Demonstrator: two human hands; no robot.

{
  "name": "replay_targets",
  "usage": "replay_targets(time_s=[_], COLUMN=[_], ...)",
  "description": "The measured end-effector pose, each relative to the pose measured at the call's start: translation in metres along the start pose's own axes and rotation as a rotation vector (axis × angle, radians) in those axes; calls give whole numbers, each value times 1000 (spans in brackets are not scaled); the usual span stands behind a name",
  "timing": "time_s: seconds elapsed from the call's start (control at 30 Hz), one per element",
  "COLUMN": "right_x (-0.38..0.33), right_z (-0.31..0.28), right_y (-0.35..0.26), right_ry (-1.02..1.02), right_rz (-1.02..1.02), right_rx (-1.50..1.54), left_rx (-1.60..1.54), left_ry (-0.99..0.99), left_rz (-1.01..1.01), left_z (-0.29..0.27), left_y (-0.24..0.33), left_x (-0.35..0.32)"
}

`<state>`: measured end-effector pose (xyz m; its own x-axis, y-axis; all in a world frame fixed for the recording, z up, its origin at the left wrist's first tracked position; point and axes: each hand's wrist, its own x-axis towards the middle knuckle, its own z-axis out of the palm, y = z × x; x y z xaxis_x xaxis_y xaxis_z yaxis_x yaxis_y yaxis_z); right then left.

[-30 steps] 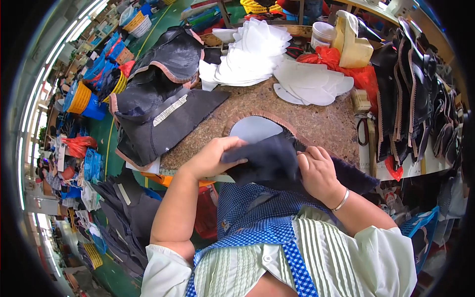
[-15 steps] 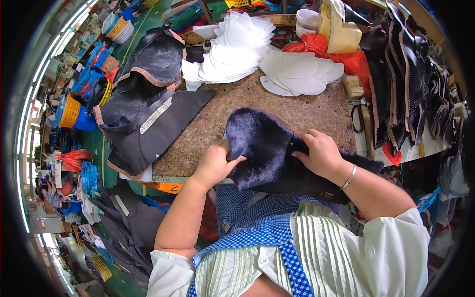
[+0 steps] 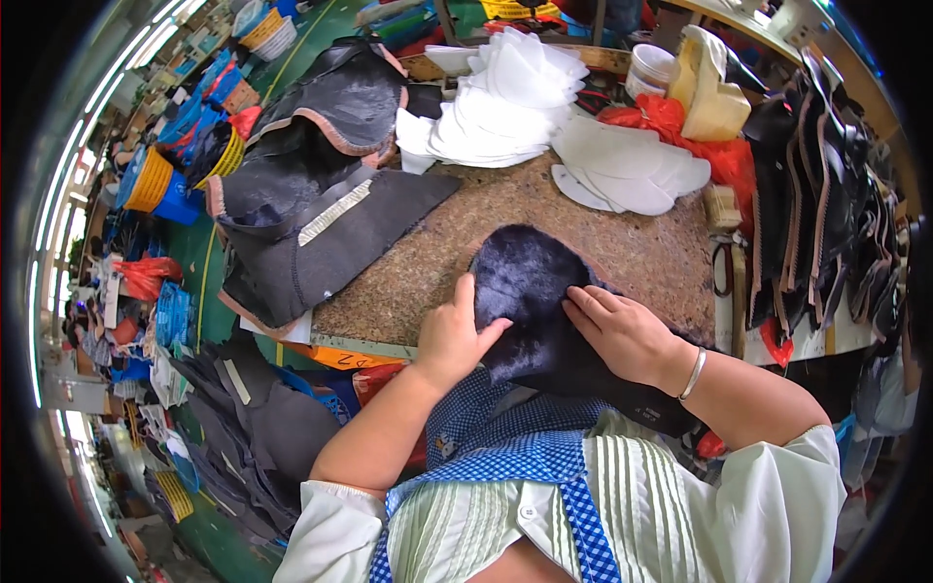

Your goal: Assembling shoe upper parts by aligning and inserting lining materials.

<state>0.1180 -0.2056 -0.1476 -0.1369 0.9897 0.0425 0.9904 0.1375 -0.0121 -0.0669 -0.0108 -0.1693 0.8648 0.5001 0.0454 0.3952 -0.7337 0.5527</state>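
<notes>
A dark fur-lined boot upper piece [image 3: 525,282] lies fur side up at the table's near edge, its rounded end away from me. Its darker lower part hangs toward my lap. At its left edge is my left hand [image 3: 451,330], index finger stretched along the edge and thumb spread out over the fur; the other fingers are partly hidden. My right hand [image 3: 622,332] lies on the right side of the piece with fingers stretched flat, pressing the fur.
Black boot uppers [image 3: 321,209] with pinkish edges are heaped on the left. White shaped sheets [image 3: 505,112] and more pale sheets [image 3: 632,170] are piled at the back. A white tub [image 3: 649,70] and red plastic bag [image 3: 719,160] stand behind. Zippered black pieces [image 3: 797,194] hang at right.
My right hand has moved from gripping the piece's right edge to lying flat on the fur. The left index finger has straightened along the edge. The whole view has shifted slightly.
</notes>
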Motion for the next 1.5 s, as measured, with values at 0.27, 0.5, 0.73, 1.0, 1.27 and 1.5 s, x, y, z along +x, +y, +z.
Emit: replay_targets(time_s=[0.27,0.5,0.73,1.0,1.27,1.5], right_x=[72,120,158,-14,-47,-23], right_z=[4,35,46,-12,-38,-170], right_y=[-23,-13,19,-89,-49,-79], right_ry=[-225,166,503,8,250,582], right_rz=[287,170,499,71,326,146], right_rx=[-38,174,1087,49,637,627], left_rx=[-32,111,106,90,-131,70], left_ry=[404,286,364,300,472,535], left_rz=[38,251,248,332,457,571], left_z=[19,41,32,5,-36,-149], left_y=[6,-3,4,-13,25,137], left_x=[-33,-93,-76,-59,-35,-78])
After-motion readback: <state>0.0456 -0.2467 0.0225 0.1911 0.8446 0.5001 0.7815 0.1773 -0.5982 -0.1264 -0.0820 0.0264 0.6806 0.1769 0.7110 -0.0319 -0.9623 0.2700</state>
